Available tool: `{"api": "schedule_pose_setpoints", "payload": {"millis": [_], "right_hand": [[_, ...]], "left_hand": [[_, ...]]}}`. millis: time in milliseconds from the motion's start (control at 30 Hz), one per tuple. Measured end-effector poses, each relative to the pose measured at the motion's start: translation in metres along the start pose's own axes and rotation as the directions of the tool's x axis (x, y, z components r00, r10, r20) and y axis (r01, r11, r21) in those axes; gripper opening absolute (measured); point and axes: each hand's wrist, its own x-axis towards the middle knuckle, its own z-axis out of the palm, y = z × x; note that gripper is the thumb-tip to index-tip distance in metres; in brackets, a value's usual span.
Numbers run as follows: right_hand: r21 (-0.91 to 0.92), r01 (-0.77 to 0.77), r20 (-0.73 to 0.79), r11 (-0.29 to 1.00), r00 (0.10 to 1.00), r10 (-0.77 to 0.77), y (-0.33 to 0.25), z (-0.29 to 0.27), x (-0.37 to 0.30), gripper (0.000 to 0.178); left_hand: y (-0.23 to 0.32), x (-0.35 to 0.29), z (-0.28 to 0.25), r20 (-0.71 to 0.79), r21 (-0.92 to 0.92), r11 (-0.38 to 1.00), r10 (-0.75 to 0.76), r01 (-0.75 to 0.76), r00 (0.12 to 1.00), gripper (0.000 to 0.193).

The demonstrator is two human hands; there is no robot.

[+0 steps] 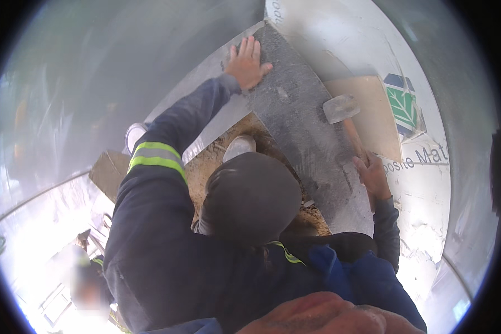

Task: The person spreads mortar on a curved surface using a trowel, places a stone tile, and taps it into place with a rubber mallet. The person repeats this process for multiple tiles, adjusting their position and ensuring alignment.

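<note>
My left hand (246, 64) lies flat with its fingers spread, pressing on a grey floor tile (220, 111) close to the far corner. Beside it, a darker grey tile (300, 117) runs from that corner toward the near right. My right hand (374, 175) is closed round the wooden handle of a mallet (341, 108). The mallet's pale, worn block head is over the right edge of the dark tile; whether it touches the tile I cannot tell.
Brown sandy bedding (200, 183) shows around my knee and shoe (240, 147). White printed sheeting (423, 195) and a tan board (364, 108) flank the right side. A round white container (134, 135) stands at the left by a brown block (110, 173). Another person (89, 278) is at the lower left.
</note>
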Motion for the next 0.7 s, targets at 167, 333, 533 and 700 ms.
{"api": "schedule_pose_setpoints", "payload": {"millis": [167, 333, 533, 700], "right_hand": [[-0.035, -0.056, 0.221, 0.998, 0.973, 0.063, 0.026, -0.004, -0.002, 0.039], [-0.38, 0.151, 0.224, 0.913, 0.972, -0.068, 0.095, -0.002, -0.007, 0.039], [-0.611, 0.539, 0.209, 0.58, 0.816, -0.539, 0.069, -0.022, -0.014, 0.049], [-0.488, 0.515, -0.291, 0.704, 0.665, -0.688, -0.074, -0.015, 0.043, 0.047]], "left_hand": [[0.058, -0.125, -0.024, -0.032, -0.305, 0.884, 0.362, -0.354, 0.932, 0.069], [0.052, -0.185, -0.036, -0.1, -0.611, 0.726, 0.323, -0.314, 0.941, 0.047], [0.052, -0.184, -0.062, -0.341, -0.697, 0.692, -0.087, -0.19, 0.936, 0.036], [0.076, -0.095, -0.179, -0.55, -0.818, 0.398, -0.328, -0.416, 0.768, 0.034]]}}
